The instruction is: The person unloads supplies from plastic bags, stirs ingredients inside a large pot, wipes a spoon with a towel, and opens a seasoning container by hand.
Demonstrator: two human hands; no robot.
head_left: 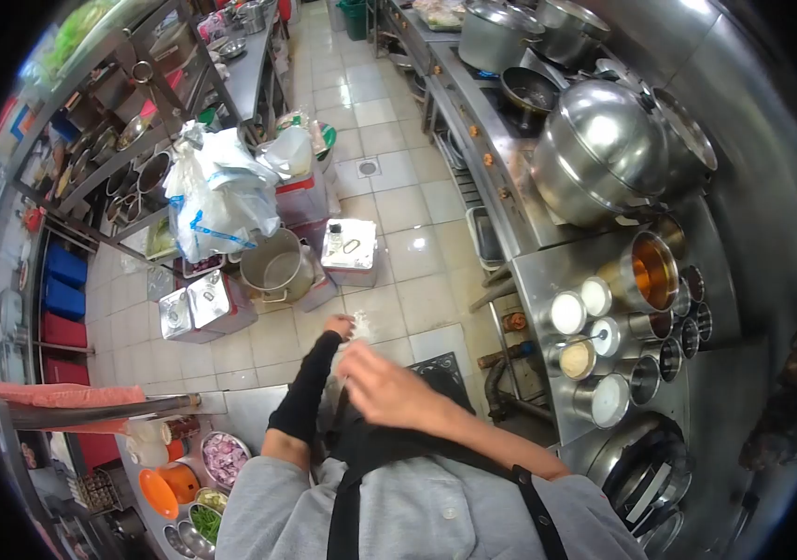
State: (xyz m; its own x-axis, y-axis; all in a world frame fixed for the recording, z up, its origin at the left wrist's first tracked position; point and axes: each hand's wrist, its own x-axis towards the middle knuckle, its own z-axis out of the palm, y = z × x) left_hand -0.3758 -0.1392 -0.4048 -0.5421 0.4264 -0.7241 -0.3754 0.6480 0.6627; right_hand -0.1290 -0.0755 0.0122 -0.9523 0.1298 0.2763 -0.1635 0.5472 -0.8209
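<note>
My left hand, below a black sleeve, reaches forward over the tiled floor with its fingers closed. At its fingertips shows a crumpled, whitish see-through piece that looks like thin plastic. Closer to my body, my right hand is bent in front of the black apron, its fingers curled in. Whatever may be inside the right fingers is hidden. Beyond the left hand, a large metal pot stands low by several square tins.
On the right, a steel counter carries metal containers of white powders, sauce and a domed steamer. White plastic bags hang at the left rack. Lower left are a bowl of chopped onion and an orange container.
</note>
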